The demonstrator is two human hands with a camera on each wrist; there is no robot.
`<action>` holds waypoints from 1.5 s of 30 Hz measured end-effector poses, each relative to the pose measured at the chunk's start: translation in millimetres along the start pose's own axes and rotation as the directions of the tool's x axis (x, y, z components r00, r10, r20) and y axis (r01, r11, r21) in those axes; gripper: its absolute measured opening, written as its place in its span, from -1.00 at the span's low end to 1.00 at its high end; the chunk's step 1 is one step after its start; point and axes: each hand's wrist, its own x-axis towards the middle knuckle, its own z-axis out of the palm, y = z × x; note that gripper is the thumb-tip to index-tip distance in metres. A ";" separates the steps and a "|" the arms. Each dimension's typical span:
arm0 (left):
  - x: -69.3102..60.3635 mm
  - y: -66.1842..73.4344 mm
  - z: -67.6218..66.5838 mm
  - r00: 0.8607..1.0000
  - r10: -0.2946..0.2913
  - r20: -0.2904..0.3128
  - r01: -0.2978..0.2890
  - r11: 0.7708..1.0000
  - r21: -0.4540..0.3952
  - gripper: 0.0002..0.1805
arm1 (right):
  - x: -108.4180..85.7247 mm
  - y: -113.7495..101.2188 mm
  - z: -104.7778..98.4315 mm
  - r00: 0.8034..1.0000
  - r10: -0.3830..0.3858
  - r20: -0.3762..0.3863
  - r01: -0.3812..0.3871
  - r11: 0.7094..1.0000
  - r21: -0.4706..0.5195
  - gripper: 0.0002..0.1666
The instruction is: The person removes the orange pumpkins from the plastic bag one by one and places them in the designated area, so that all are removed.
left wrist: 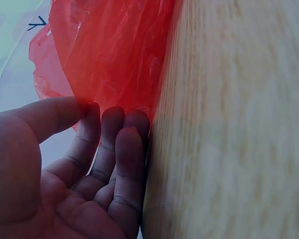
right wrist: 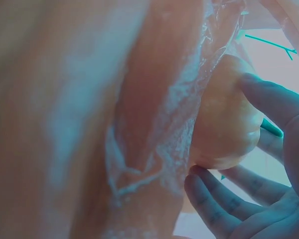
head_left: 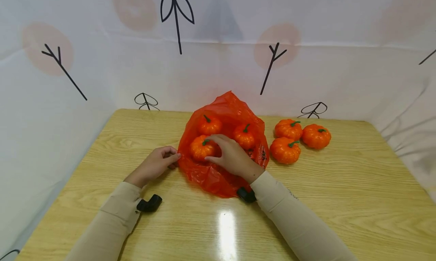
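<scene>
A thin red plastic bag [head_left: 204, 175] lies spread with its mouth facing up on the table, three small orange pumpkins with green stems inside. My left hand [head_left: 154, 165] pinches the bag's left rim between thumb and index finger; the left wrist view shows the red film [left wrist: 114, 59] at those fingertips. Reaching into the bag, my right hand [head_left: 233, 155] grips the front-left pumpkin [head_left: 199, 149], its fingers near the stem and thumb at its right side. In the right wrist view this pumpkin [right wrist: 224, 119] sits between thumb and fingers. Behind it are two other pumpkins, one at the back [head_left: 209, 125] and one on the right [head_left: 244, 138].
Outside the bag, to its right, three more pumpkins stand close together: one at the back [head_left: 287, 129], one in front [head_left: 285, 151] and one on the right [head_left: 316, 136]. The wooden table [head_left: 357, 193] ends at a patterned white cloth [head_left: 218, 71] behind.
</scene>
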 end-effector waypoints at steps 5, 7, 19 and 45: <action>0.9 0.2 1.8 1.000 0.009 0.003 -0.009 1.000 -0.005 -0.74 | -1.8 1.5 -0.8 1.000 -0.006 -0.010 0.006 1.000 0.003 -0.35; 1.4 0.2 2.2 1.000 0.014 0.005 -0.014 1.000 -0.004 -0.74 | -2.6 2.5 -1.1 1.000 -0.013 -0.016 0.013 1.000 0.005 -0.36; 3.1 -2.3 1.9 0.999 0.041 0.001 -0.041 0.999 0.009 -0.72 | -11.0 8.5 -8.8 1.000 -0.007 -0.029 0.007 1.000 -0.025 -0.39; -0.7 1.1 1.1 1.000 0.028 -0.006 -0.028 0.999 0.015 -0.72 | -56.6 16.9 -45.9 0.989 0.029 -0.148 -0.033 0.999 -0.028 -0.21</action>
